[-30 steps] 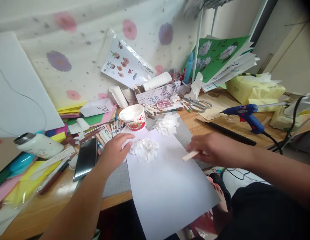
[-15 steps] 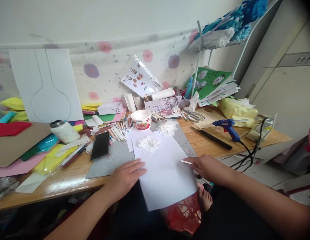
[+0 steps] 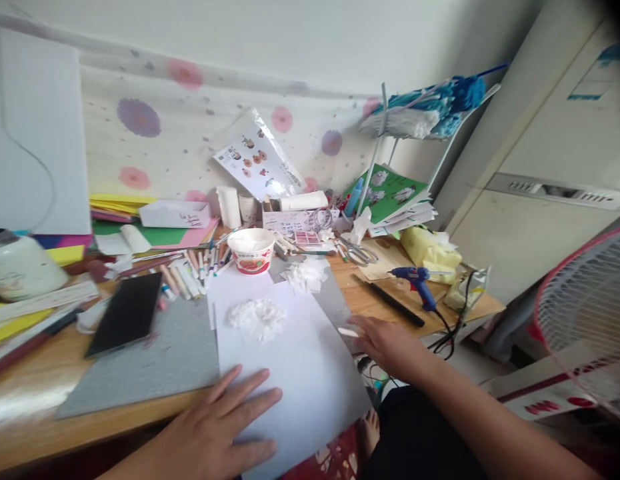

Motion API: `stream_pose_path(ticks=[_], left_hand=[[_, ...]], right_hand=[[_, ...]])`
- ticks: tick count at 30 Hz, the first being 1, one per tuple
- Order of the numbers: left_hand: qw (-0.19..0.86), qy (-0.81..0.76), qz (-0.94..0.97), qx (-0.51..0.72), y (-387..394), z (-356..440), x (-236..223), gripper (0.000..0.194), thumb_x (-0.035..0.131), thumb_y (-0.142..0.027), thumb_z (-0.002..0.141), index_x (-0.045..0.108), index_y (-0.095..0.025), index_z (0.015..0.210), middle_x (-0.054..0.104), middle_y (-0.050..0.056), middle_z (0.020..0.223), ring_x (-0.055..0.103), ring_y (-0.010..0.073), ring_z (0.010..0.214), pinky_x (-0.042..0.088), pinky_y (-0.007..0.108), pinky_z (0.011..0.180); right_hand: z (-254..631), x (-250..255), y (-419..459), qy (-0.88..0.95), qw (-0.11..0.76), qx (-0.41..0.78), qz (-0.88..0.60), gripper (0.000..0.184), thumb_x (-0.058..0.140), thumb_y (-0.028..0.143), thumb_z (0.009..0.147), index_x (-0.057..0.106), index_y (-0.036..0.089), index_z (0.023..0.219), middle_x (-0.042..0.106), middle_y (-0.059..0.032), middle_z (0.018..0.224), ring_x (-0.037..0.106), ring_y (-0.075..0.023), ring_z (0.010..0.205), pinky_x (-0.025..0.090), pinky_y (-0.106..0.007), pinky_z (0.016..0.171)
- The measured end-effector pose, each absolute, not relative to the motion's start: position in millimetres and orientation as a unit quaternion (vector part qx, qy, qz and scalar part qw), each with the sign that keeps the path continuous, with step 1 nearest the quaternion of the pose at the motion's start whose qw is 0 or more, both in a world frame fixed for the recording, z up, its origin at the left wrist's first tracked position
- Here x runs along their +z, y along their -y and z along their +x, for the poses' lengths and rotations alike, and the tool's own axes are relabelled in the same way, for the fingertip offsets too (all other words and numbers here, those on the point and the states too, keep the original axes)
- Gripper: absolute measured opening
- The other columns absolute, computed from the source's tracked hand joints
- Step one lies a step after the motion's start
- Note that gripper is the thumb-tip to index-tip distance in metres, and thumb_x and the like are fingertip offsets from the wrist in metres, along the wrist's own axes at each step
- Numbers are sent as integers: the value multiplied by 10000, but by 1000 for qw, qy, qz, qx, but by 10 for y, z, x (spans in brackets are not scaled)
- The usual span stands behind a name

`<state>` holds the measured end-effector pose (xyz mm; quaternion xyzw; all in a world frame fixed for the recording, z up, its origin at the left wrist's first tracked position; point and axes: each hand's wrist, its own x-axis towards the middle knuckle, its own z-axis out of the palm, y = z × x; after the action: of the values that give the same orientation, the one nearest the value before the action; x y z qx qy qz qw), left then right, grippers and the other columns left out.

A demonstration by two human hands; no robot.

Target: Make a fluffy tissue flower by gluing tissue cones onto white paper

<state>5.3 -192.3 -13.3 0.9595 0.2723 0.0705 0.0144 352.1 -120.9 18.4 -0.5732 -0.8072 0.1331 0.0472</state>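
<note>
My left hand (image 3: 217,423) lies open with fingers spread on the lower left part of a large white paper sheet (image 3: 300,373). A crumpled white paper flower (image 3: 257,319) rests on the sheet's upper left, beyond my fingertips. At the sheet's right edge, my right hand (image 3: 390,343) pinches a small thin white strip (image 3: 348,331); its exact kind does not show. Another white crumpled paper bunch (image 3: 306,275) sits just behind the sheet. The sheet overlies a grey mat (image 3: 175,360) and hangs over the table's front edge.
A paper bowl (image 3: 251,252) stands behind the flower, beside scattered markers (image 3: 187,277). A black phone (image 3: 125,312) lies left. To the right are scissors (image 3: 360,252), a black stick (image 3: 395,303) and a blue glue gun (image 3: 415,283) with its cord. A fan (image 3: 585,313) stands far right.
My view has turned right and moved closer. My left hand's fingers have spread wider over the sheet. The white strip stays in my right hand, and the flower stays on the sheet.
</note>
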Motion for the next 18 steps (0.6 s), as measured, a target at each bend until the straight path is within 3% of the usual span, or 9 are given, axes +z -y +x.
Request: stream_pose_path(ticks=[2,4,7,8,10,13,18], left_hand=[[8,-261,964,40,1834,176,-97,691,774,-225,699,534,-408,1321,338,-17,1587,319,346,1443,294,621,1144],[-27,-260,964,53,1709,324,-104,637,766,-295,753,523,-387,1335,375,12,1569,377,340,1411,389,551,1108],[-94,-249,956,122,1517,523,-222,427,674,-411,861,585,-316,1268,558,39,1432,532,282,1282,482,404,1015],[-111,-241,953,144,1464,572,-277,348,639,-414,891,617,-295,1217,613,31,1368,570,259,1230,488,370,987],[-143,-224,945,191,1380,644,-374,201,578,-359,935,666,-259,1086,688,12,1245,614,227,1133,488,335,924],[-184,-179,933,254,1303,699,-431,147,539,-266,949,680,-223,941,737,9,1085,632,219,998,476,329,794],[-170,-184,935,252,1263,713,-406,98,603,-186,892,675,-233,938,732,0,1060,617,219,997,457,313,779]], right_hand=[[3533,184,1051,788,55,113,-603,523,494,278,912,496,125,1412,640,-193,1285,641,-296,1121,481,-388,930],[3592,201,913,774,66,101,-622,587,543,268,884,452,131,1449,603,-178,1341,617,-270,1159,463,-359,966],[3886,274,826,737,91,79,-665,382,542,295,894,643,204,1251,668,-95,1250,620,-225,1134,444,-303,971],[4041,300,829,711,99,67,-693,290,510,302,910,712,204,1094,705,-90,1156,633,-230,1094,446,-313,958],[4383,329,847,624,115,33,-772,301,476,326,918,730,166,918,732,-130,961,667,-283,947,474,-395,869],[4780,265,796,521,145,-3,-841,323,596,369,868,692,113,1040,705,-184,1025,646,-341,1002,471,-463,877],[4875,85,414,469,209,47,-857,289,620,388,920,643,142,1069,679,-56,1011,657,-178,875,550,-365,795]])
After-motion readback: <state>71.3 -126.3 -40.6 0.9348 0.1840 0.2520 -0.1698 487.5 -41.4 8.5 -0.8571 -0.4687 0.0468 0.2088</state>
